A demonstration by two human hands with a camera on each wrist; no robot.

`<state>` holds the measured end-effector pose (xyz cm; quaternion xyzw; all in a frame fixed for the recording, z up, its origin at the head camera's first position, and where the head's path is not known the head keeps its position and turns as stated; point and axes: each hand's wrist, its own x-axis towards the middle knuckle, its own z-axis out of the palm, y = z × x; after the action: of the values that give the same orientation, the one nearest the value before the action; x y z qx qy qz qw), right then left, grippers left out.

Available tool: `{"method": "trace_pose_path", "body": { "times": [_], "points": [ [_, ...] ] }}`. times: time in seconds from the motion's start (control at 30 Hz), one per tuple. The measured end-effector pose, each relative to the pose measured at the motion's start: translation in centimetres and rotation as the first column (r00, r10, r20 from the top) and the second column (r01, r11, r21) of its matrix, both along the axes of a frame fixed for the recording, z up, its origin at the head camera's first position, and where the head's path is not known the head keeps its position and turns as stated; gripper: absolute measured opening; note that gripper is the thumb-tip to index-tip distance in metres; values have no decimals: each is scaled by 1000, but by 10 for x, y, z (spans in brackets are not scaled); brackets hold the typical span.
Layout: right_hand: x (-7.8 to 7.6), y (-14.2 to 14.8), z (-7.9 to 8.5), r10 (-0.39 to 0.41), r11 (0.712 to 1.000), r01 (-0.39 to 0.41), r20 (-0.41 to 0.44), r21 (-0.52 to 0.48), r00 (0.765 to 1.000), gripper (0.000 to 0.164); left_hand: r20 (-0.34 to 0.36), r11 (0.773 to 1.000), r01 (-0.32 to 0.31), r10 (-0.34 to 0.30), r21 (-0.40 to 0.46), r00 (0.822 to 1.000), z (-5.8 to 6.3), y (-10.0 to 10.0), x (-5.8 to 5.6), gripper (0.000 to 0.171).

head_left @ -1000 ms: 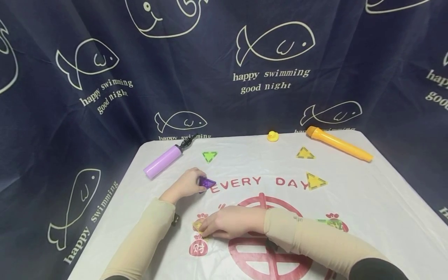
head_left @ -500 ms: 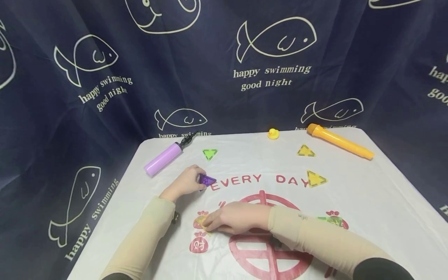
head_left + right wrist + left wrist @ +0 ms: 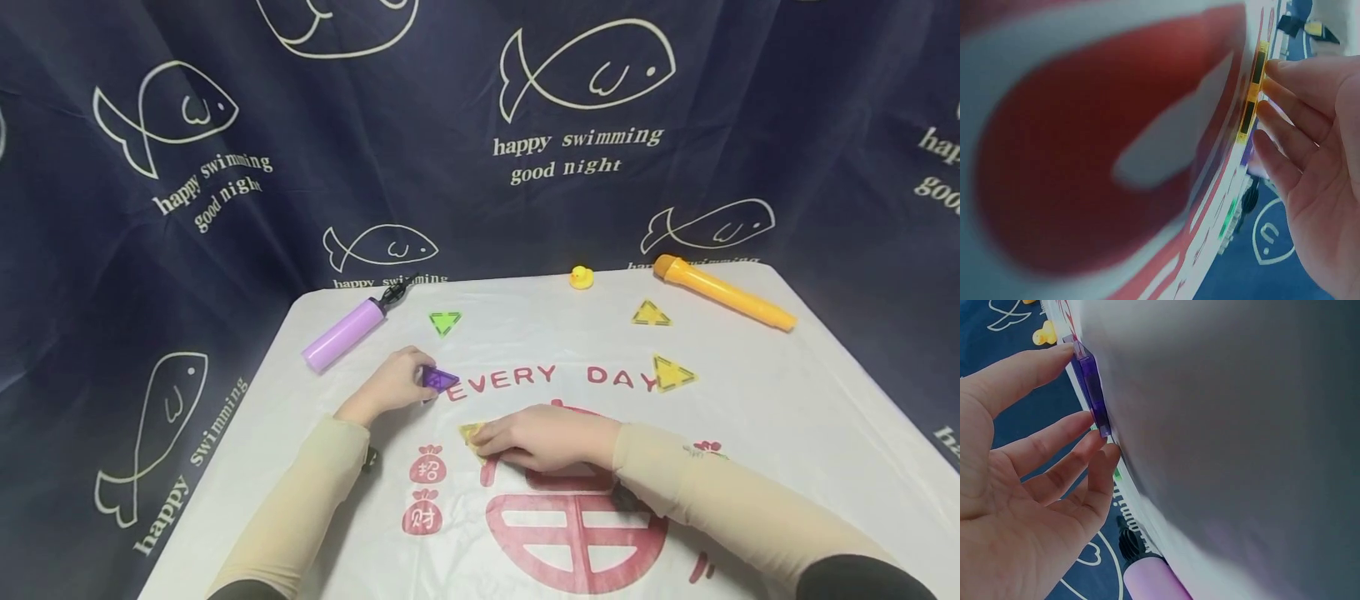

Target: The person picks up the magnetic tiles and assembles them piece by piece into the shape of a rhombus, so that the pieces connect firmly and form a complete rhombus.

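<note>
In the head view my left hand (image 3: 395, 383) pinches a purple see-through triangle magnetic tile (image 3: 441, 380) at the left end of the printed words. The left wrist view has the thumb at one end of this purple tile (image 3: 1090, 387) and fingertips at the other. Nearer to me, my right hand (image 3: 551, 437) presses its extended fingertips on a yellow triangle magnetic tile (image 3: 470, 433) lying on the table, partly hidden by the fingers. Dark strips show along the edge of that yellow tile (image 3: 1252, 94) in the right wrist view.
On the white tablecloth (image 3: 330, 508) lie a green triangle tile (image 3: 445, 322) and two yellow tiles, one far (image 3: 651, 313) and one closer (image 3: 674, 372). A lilac hand pump (image 3: 345, 335), a rubber duck (image 3: 581, 277) and an orange toy microphone (image 3: 723, 293) line the back. Behind hangs a dark curtain (image 3: 435, 158).
My right hand has slid the yellow tile away from me and to the right, off the printed red pouches and nearer the purple tile. The left hand keeps its hold in place.
</note>
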<state>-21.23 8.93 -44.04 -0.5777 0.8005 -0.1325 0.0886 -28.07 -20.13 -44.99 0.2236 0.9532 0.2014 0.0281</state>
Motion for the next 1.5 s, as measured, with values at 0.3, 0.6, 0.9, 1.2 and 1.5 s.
{"method": "trace_pose_path", "body": {
  "times": [0.3,0.6,0.9,1.2,1.5],
  "points": [
    [-16,34,-1,-132,991,134,-62,20,989,39,14,1000,-15,15,3,1000,0,-1,0,53],
    [-31,52,-4,-334,939,341,-123,46,935,49,17,1000,-20,20,3,1000,0,-1,1,54],
    [-38,58,-7,-397,912,408,-150,48,905,57,23,999,-32,32,-2,999,2,-3,4,57],
    [-43,57,-6,-401,910,413,-169,40,900,54,60,996,-84,83,12,995,2,-2,4,55],
    [-53,49,-1,-568,820,572,-97,18,817,44,137,976,-205,193,79,972,3,7,5,52]
  ]
}}
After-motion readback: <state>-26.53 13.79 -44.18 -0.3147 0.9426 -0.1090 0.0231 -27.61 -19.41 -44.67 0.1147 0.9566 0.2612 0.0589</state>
